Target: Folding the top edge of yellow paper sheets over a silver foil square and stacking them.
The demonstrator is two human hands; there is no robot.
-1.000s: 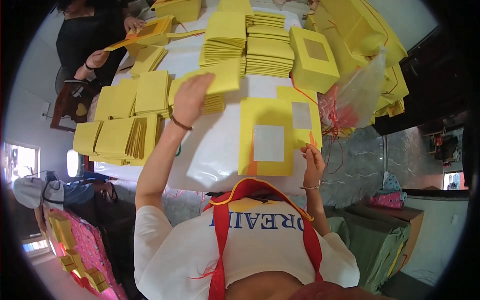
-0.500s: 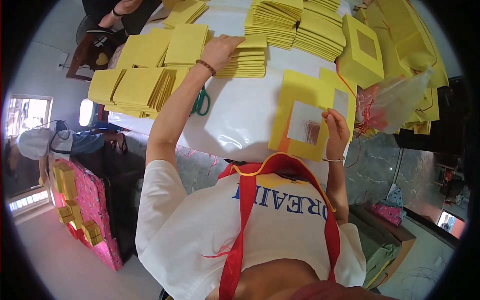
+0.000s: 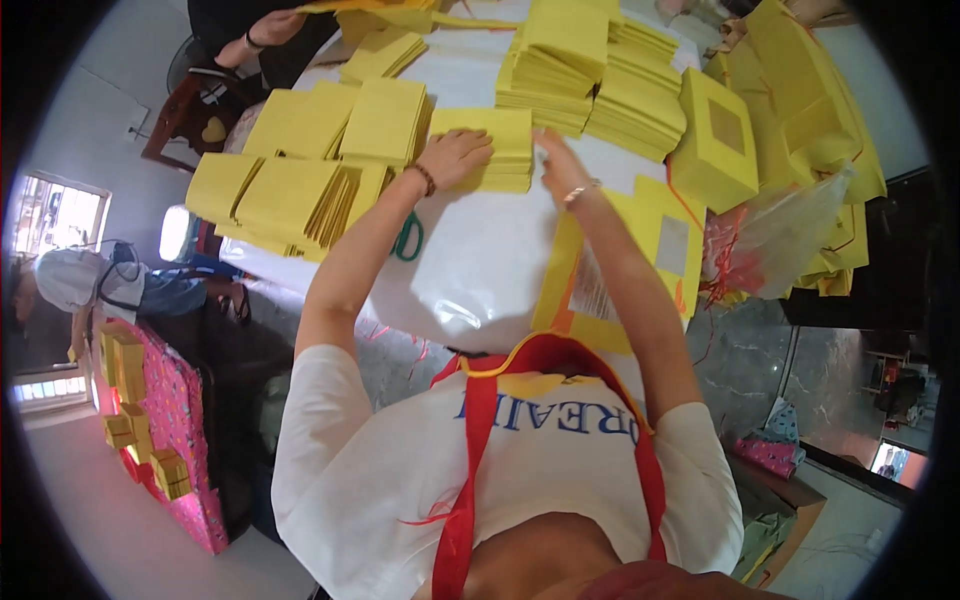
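Note:
A short stack of folded yellow paper pieces [image 3: 505,125] stands on the white-covered table. My left hand [image 3: 456,158], with a beaded bracelet at the wrist, lies flat with fingers stretched on the left part of the stack's top. My right hand [image 3: 560,165] is at the stack's right side, fingers extended and slightly blurred, holding nothing visible. Under my right forearm lies a flat yellow sheet [image 3: 555,285] with a pale rectangular panel, partly covered by the arm. Green-handled scissors [image 3: 406,236] lie by my left forearm, their blades hidden.
Taller yellow stacks stand at the back [image 3: 560,45] and left [image 3: 290,200]. A yellow box with a window [image 3: 715,140] is at right, beside a clear plastic bag [image 3: 775,225] with red strings. Another person's hand [image 3: 275,28] shows at the far left, near a raised yellow sheet.
My right hand has left the panelled sheet and moved up and left to the stack. My left hand now lies flatter on the stack. The other person's yellow sheet has come into view.

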